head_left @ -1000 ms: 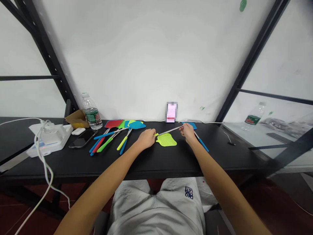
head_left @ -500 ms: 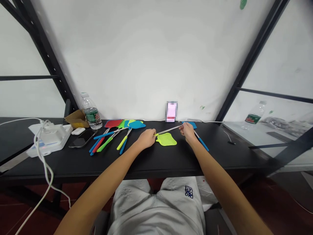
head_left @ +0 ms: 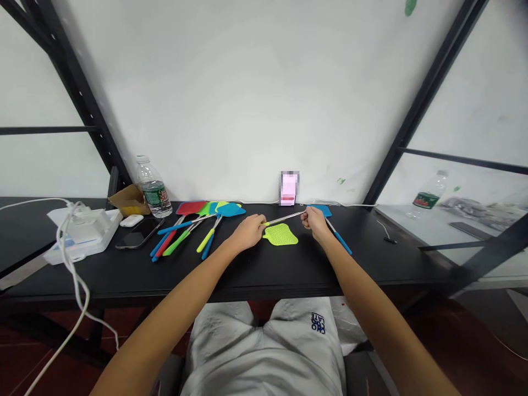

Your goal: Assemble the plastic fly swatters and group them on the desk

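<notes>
A slim metal fly swatter rod with a yellow-green handle end spans between my hands, just above the table. My left hand is closed around its handle, which is mostly hidden in the fist. The far end of the metal is pinched in the fingers of my right hand. Below the rod lies a yellow-green perforated swatter head, its short neck pointing left towards my left hand. Partly behind my right hand rests a blue fly swatter, its handle towards me.
Several fly swatters in red, green, blue and yellow lie left. Beyond them are a water bottle, a dark phone, a white case, a cardboard box and a power strip. A lit phone leans against the wall.
My hands have come very slightly closer together along the rod, so a little less of it shows. The things on the table have not moved.
</notes>
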{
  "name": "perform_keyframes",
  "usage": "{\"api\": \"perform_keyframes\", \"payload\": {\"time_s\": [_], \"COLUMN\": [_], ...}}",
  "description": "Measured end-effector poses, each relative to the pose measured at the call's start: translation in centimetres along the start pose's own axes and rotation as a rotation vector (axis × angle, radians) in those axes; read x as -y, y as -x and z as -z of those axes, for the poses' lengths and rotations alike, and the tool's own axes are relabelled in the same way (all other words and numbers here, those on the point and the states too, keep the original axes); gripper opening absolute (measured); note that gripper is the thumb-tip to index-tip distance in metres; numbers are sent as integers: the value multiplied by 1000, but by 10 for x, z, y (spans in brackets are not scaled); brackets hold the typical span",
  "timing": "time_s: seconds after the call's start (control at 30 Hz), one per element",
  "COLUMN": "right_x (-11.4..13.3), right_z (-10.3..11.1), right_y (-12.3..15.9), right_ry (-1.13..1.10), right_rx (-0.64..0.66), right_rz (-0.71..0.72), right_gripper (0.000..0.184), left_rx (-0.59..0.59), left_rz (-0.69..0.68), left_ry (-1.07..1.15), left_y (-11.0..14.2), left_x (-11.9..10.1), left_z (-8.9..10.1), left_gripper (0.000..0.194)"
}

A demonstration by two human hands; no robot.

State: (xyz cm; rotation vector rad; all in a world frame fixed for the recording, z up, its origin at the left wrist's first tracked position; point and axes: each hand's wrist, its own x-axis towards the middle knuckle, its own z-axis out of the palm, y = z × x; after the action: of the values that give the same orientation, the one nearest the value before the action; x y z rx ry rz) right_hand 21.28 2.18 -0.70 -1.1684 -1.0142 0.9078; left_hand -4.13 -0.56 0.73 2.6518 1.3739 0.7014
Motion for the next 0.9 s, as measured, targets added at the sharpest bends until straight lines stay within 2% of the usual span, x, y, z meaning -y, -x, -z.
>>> {"api": "perform_keyframes", "payload": {"time_s": [0.17, 0.3, 0.4, 0.7, 0.8, 0.9], "right_x": [-2, -4, -5, -7, -10, -12], "right_z": [-2, -8, -11, -16, -14, -8], "right_y": [3, 8, 11, 15, 12, 6], "right_ry": [34, 93, 112, 167, 246, 487], "right_rx": [77, 217, 305, 419, 335, 168], "right_rz": [-25, -63, -61, -26, 28, 154], "right_gripper": [28, 31, 34, 35, 35, 35], "left_rx": [-40, -54, -30, 78, 104, 110], "left_rz": [-51, -50, -32, 57, 101, 144], "left_ry": [61, 43, 20, -56, -98, -122], "left_y": [0, 0, 0, 2, 1, 1], "left_x": [-2, -1, -1, -4, -3, -2], "left_z": [-1, -2, -1, -3, -3, -3], "left_gripper": [20, 20, 19, 21, 22, 24]}}
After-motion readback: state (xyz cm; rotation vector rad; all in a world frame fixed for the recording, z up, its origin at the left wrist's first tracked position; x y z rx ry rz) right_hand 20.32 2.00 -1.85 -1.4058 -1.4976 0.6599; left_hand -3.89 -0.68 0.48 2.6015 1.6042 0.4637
